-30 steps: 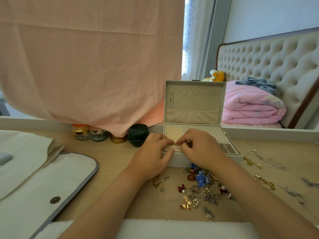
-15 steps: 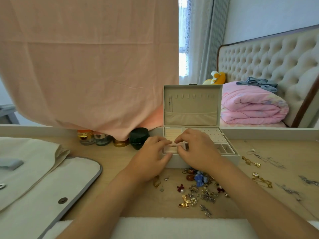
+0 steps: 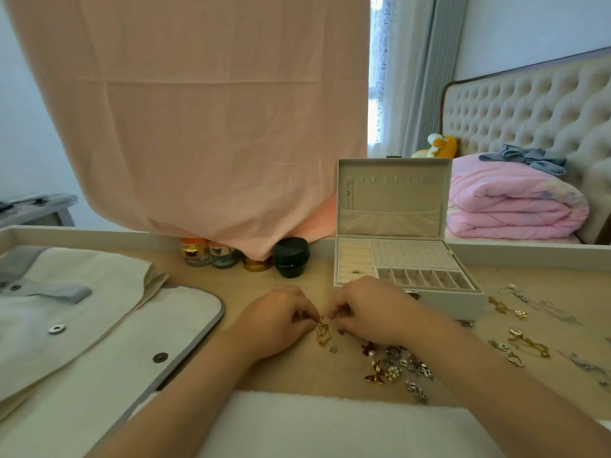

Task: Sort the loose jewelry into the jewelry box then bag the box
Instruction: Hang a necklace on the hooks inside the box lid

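Fingertips (image 3: pixel 314 317) of both hands pinched on gold earring (image 3: pixel 322 333); likely to snag or slip among loose jewelry (image 3: pixel 401 365).

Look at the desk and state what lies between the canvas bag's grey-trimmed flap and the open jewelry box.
In the head view, both hands (left, right) pinch a gold chain piece between the flap and the jewelry box.

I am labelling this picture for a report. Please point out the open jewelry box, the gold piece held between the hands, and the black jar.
jewelry box (image 3: pixel 453 297): head view, on its front wall.
gold piece (image 3: pixel 322 332): head view, on its hanging middle.
black jar (image 3: pixel 291 256): head view, on its side.
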`<state>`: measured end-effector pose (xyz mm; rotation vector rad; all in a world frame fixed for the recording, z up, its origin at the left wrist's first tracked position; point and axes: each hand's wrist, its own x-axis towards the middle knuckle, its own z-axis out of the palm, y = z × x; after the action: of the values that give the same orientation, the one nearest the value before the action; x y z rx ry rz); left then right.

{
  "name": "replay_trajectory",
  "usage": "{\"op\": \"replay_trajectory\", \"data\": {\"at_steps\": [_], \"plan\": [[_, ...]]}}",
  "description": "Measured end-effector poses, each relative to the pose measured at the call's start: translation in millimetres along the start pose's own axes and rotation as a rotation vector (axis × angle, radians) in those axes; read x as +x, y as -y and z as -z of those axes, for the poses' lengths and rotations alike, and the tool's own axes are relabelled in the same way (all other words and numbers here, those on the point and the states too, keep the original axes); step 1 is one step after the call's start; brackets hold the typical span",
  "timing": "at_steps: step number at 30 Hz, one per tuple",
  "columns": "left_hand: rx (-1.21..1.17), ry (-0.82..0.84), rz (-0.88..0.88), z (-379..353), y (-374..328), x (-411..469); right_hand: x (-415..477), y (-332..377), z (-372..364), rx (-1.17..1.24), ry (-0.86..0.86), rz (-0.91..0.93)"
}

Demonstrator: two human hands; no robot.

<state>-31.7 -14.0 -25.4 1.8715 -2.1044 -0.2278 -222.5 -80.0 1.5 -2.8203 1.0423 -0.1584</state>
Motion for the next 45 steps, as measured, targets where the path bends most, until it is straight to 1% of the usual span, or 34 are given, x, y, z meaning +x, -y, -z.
{"op": "replay_trajectory", "data": {"at_steps": [3,8,11,13,15,17,19,21,23,26,29,31,34,36,42,45], "plan": [[0.018,-0.005,0.003,2.2,4.2,0.0,0.0,-4.2,-2.4,0.033,0.073,-0.014],[0.065,-0.004,0.03,7.5,8.3,-1.9,2.8,-11.1,-3.2,0.088,0.085,-0.051],[0.018,-0.072,-0.015,4.0,-5.1,-2.2,3.7,-13.0,-2.5,0.052,0.103,-0.067],[-0.078,-0.108,-0.027,0.0,-15.5,-1.5,2.7,-13.3,-1.4,0.064,0.074,-0.061],[-0.211,-0.129,-0.031,-4.3,-21.8,-0.5,1.0,-11.7,1.2,0.188,-0.01,-0.051],[-0.356,-0.184,-0.029,-8.1,-24.1,0.4,-1.2,-8.3,6.1,0.444,-0.073,-0.067],[-0.521,-0.291,-0.006,-8.8,-26.2,-0.4,-3.5,-5.1,11.3,0.675,-0.113,-0.091],[-0.67,-0.379,0.016,-7.1,-27.6,-2.0,-5.0,-2.6,14.2,0.802,-0.142,-0.141],[-0.768,-0.402,0.03,-5.7,-27.7,-3.2,-5.5,-0.4,14.8,0.853,-0.136,-0.197],[-0.83,-0.386,0.048,-4.8,-25.3,-3.4,-5.2,0.3,13.3,0.806,-0.126,-0.212],[-0.782,-0.383,0.098,-5.2,-18.4,-2.5,-5.2,-5.2,12.8,0.592,-0.117,-0.148],[-0.744,-0.381,0.141,-6.1,-13.3,-2.2,-6.5,-5.8,14.5,0.515,-0.036,-0.088],[-0.702,-0.374,0.184,-6.9,-10.6,-1.1,-8.1,0.6,14.8,0.386,0.178,0.022],[-0.694,-0.357,0.189,-6.9,-12.3,-0.7,-7.6,1.9,11.3,0.361,0.239,0.043],[-0.784,-0.287,0.101,-2.9,-17.7,-4.3,-4.1,0.3,1.1,0.322,0.208,0.058],[-0.802,-0.275,0.08,-1.9,-17.5,-6.4,-7.0,-4.5,10.2,0.399,0.169,0.046]]}}
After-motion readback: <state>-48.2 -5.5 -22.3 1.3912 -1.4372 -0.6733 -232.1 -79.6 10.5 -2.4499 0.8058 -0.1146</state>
